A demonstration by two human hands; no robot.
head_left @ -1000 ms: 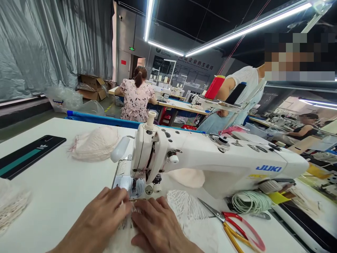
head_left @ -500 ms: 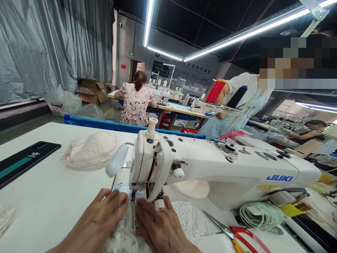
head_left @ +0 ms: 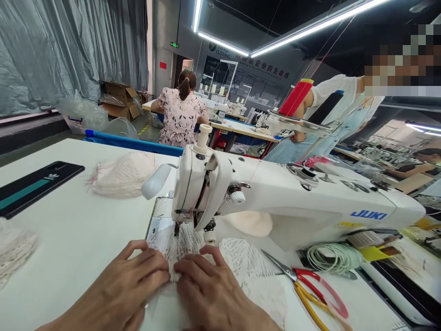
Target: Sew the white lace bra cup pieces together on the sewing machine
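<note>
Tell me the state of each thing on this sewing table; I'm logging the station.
left hand: flat, pressing the white lace piece
right hand: flat on the same piece
white lace piece: spread under the presser foot
sewing machine: threaded with red thread
scissors: closed, lying flat
phone: face down
cord coil: wound up

Needle [head_left: 178,226] hidden behind lace [head_left: 179,241] (both wrists cut off below).
</note>
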